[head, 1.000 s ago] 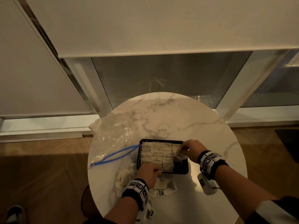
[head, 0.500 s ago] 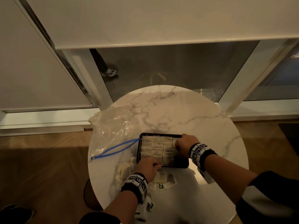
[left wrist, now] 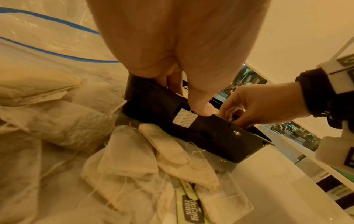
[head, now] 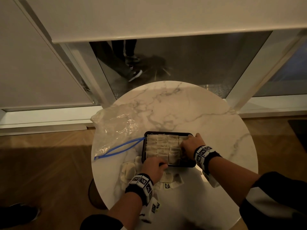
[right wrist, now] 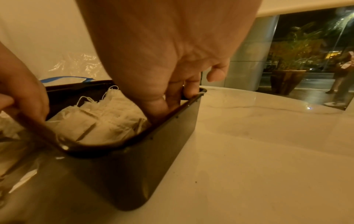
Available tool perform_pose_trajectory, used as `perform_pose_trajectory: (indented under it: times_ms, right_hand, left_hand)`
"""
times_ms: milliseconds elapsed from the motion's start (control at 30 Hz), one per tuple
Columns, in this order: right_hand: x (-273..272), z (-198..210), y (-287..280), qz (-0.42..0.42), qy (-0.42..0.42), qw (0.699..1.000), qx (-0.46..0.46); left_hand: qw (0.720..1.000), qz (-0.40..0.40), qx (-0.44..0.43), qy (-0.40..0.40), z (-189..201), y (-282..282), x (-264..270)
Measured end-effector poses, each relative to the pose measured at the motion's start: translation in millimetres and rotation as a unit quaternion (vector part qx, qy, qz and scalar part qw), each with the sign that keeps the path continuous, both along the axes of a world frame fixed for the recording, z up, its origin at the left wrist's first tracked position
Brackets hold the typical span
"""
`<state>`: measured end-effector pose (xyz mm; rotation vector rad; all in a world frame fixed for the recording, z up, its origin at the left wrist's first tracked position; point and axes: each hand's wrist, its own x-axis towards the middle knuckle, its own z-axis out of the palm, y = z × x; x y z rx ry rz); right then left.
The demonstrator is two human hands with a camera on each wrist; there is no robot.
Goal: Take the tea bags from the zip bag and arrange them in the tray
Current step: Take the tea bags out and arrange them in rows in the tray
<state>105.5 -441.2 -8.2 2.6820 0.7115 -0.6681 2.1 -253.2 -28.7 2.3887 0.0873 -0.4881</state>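
A black tray stands mid-table, packed with rows of tea bags. My left hand grips the tray's near wall, thumb outside and fingers over the rim. My right hand reaches into the tray's right end. Its fingers are sunk between the tea bags and the right wall, pinched on a tea bag that is mostly hidden. Loose tea bags lie heaped in front of the tray. The clear zip bag with its blue zip lies open at the left.
The round marble table stands by a glass wall with a blind above. More loose tea bags lie left of my left wrist. Wooden floor surrounds the table, and a dark shoe shows at the lower left.
My right hand has gone from holding a tea bag above the tray's right end to pushing down inside it. The left hand has stayed on the near wall.
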Motion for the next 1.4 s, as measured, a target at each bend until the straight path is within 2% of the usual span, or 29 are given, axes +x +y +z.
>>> perform_pose_trajectory:
  times_ms: [100,200,233,300,367,467,533,633,700,800,933,1000,1067,1167,1400]
  right_hand:
    - [-2.0,3.5,-4.5,-0.030,-0.022,0.998,0.053]
    - [-7.9,5.6,-17.5,-0.112,-0.061,0.983,0.133]
    - [-12.6,4.3,-24.6,-0.154,-0.087,0.967,0.183]
    - [-29.5,1.8,-39.0,-0.237,-0.141,0.917,0.287]
    - [-51.5,0.0,-49.2,-0.303,-0.154,0.869,0.359]
    - [-88.5,-7.4,-53.7,-0.401,-0.099,0.816,0.405]
    - [-110.2,-19.1,-51.1,-0.439,-0.039,0.807,0.393]
    - [-133.0,-36.1,-36.9,-0.432,0.074,0.832,0.341]
    - [-137.5,-37.9,-22.2,-0.414,0.110,0.844,0.324]
    - [-138.9,-31.5,7.3,-0.351,0.120,0.871,0.323]
    - [-141.9,-28.4,47.8,-0.211,0.119,0.916,0.318]
    - [-142.9,-25.3,66.8,-0.139,0.118,0.941,0.286]
    - [-144.2,-19.9,82.3,-0.090,0.118,0.965,0.215]
    - [-148.2,-18.5,95.7,-0.087,0.129,0.979,0.134]
    - [-164.4,-36.2,89.4,-0.154,0.105,0.971,0.153]
  left_hand:
    - [0.999,0.018,-0.025,-0.018,-1.2,0.9,-3.0]
    - [0.996,0.041,-0.052,-0.053,-2.5,4.2,-8.2]
    - [0.995,0.044,-0.054,-0.072,-2.4,6.4,-10.2]
    - [0.992,0.050,-0.054,-0.106,0.5,12.2,-14.6]
    - [0.987,0.068,-0.060,-0.132,2.6,20.6,-18.1]
    - [0.984,0.114,-0.065,-0.123,3.4,37.5,-24.6]
    - [0.984,0.135,-0.047,-0.103,1.7,51.7,-29.7]
    - [0.987,0.139,0.004,-0.085,-7.6,72.5,-37.9]
    - [0.986,0.139,0.046,-0.075,-13.8,82.9,-41.6]
    - [0.988,0.100,0.118,-0.028,-20.7,93.3,-46.8]
    - [0.985,0.044,0.161,0.041,-28.7,97.2,-51.1]
    - [0.983,0.031,0.175,0.046,-30.8,99.2,-50.1]
    - [0.983,0.026,0.178,0.046,-31.8,102.8,-48.7]
    - [0.983,0.035,0.173,0.054,-30.8,111.4,-47.2]
    - [0.983,0.036,0.174,0.048,-31.5,135.4,-48.9]
